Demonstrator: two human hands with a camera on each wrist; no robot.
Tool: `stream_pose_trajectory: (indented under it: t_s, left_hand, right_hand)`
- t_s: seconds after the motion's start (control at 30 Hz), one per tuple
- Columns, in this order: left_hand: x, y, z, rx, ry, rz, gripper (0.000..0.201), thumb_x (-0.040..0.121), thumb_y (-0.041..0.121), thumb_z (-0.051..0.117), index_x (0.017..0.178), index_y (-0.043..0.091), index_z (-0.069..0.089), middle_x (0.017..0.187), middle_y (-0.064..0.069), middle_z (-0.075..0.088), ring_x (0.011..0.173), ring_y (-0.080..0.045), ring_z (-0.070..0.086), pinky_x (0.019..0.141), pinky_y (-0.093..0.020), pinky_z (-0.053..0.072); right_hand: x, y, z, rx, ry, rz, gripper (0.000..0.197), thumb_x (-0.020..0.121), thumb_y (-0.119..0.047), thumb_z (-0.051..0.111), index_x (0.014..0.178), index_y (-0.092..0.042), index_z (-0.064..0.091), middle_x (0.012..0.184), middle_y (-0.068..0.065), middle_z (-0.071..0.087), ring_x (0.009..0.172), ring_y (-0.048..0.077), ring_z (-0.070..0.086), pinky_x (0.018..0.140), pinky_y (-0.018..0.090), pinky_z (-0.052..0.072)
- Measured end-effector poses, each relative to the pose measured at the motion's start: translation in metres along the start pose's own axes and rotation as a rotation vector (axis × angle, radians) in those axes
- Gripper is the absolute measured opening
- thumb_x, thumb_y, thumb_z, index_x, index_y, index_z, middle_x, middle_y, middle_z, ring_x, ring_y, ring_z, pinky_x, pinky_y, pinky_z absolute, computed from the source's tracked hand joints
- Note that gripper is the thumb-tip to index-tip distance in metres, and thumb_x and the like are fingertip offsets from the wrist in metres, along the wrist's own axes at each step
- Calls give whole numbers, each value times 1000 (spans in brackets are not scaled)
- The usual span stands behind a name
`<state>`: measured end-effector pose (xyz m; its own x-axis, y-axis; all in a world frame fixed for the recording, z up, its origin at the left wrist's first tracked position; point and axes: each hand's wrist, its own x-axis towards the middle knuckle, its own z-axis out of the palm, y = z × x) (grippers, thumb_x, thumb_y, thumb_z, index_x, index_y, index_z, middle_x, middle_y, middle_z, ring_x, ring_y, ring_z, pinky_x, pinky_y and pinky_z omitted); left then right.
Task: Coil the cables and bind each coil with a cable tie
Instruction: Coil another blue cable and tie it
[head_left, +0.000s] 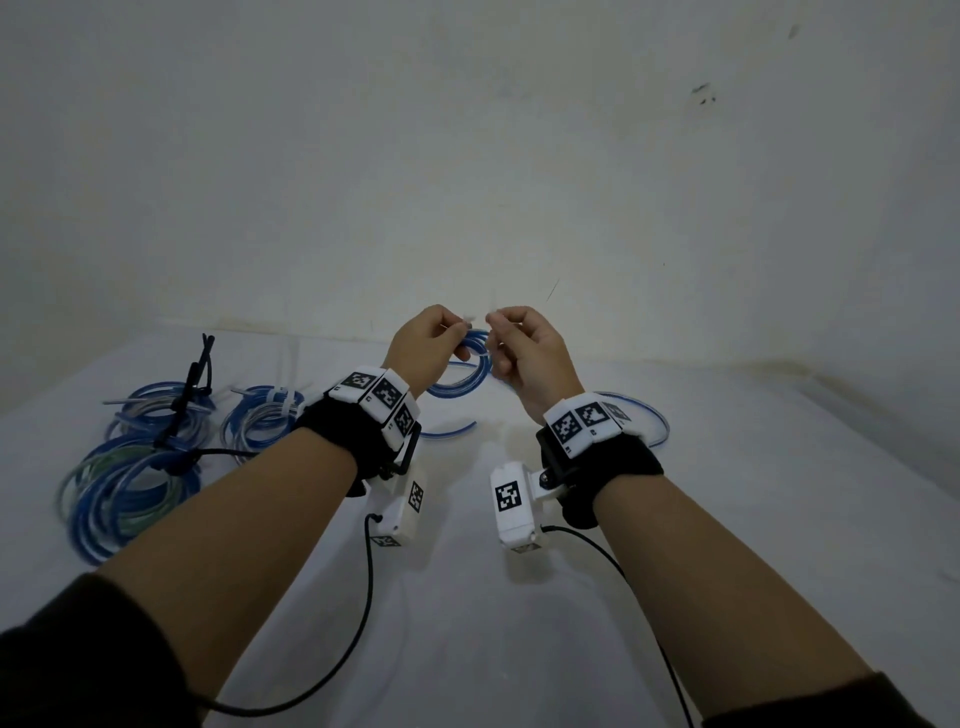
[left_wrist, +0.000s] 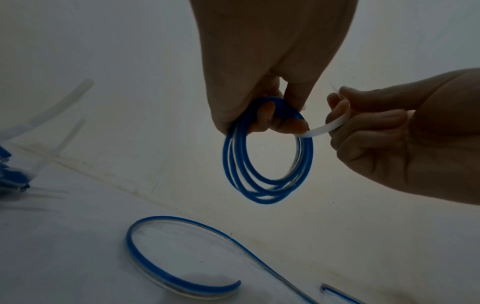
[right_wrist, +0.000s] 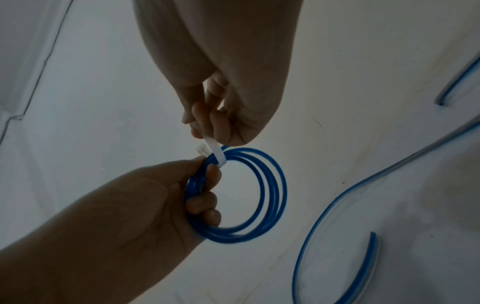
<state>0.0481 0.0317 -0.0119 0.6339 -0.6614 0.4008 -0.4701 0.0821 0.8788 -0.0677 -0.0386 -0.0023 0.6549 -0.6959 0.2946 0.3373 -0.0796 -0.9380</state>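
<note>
A small coil of blue cable (head_left: 464, 366) (left_wrist: 267, 156) (right_wrist: 259, 191) hangs above the white table, held up in front of the wall. My left hand (head_left: 427, 343) (left_wrist: 262, 82) (right_wrist: 145, 205) grips the coil at its top, fingers curled through the loops. A white cable tie (left_wrist: 324, 127) (right_wrist: 215, 152) wraps over the coil beside those fingers. My right hand (head_left: 524, 345) (left_wrist: 389, 127) (right_wrist: 221, 98) pinches the tie's strap just right of the coil. The tie's head (right_wrist: 202, 149) shows next to the left fingertips.
Three bound blue coils (head_left: 156, 410) (head_left: 262, 415) (head_left: 124, 493) lie at the table's left, with black ties (head_left: 195, 379) on them. Loose blue cable pieces (left_wrist: 182, 257) (right_wrist: 337, 246) (head_left: 649, 421) lie on the white table (head_left: 727, 519) below the hands. Clear ties (left_wrist: 52, 109) rest at far left.
</note>
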Motion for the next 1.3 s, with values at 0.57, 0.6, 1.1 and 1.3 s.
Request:
stream_pose_trajectory:
  t_s: [0.57, 0.6, 1.1, 1.3]
  left_hand:
    - [-6, 4, 5, 89, 39, 127, 20, 94, 18, 51, 74, 21, 50, 72, 5, 65, 60, 2, 59, 62, -10, 44]
    - [-6, 5, 6, 93, 38, 129, 20, 94, 18, 51, 74, 21, 50, 72, 4, 65, 60, 2, 59, 63, -11, 45]
    - [-13, 13, 5, 242, 6, 173, 13, 95, 19, 50, 85, 12, 53, 82, -7, 68, 74, -16, 64, 71, -24, 49]
    - [-13, 14, 4, 363, -4, 267, 13, 95, 18, 48, 88, 9, 54, 78, -8, 66, 70, -21, 59, 67, -32, 47]
  right_hand:
    - [-2, 2, -2, -36, 20, 112, 26, 87, -1, 48, 62, -8, 48, 57, 10, 46, 36, 9, 28, 39, 18, 22]
    - [-2, 2, -2, -34, 20, 113, 26, 87, -1, 48, 62, -8, 47, 57, 10, 46, 36, 10, 27, 39, 18, 22]
    - [-1, 2, -5, -18, 28, 132, 26, 85, 1, 46, 60, -7, 44, 55, 9, 43, 38, 12, 26, 41, 19, 21]
    - [0, 1, -7, -11, 30, 146, 30, 85, 1, 44, 57, -8, 42, 52, 6, 42, 37, 11, 23, 40, 18, 18]
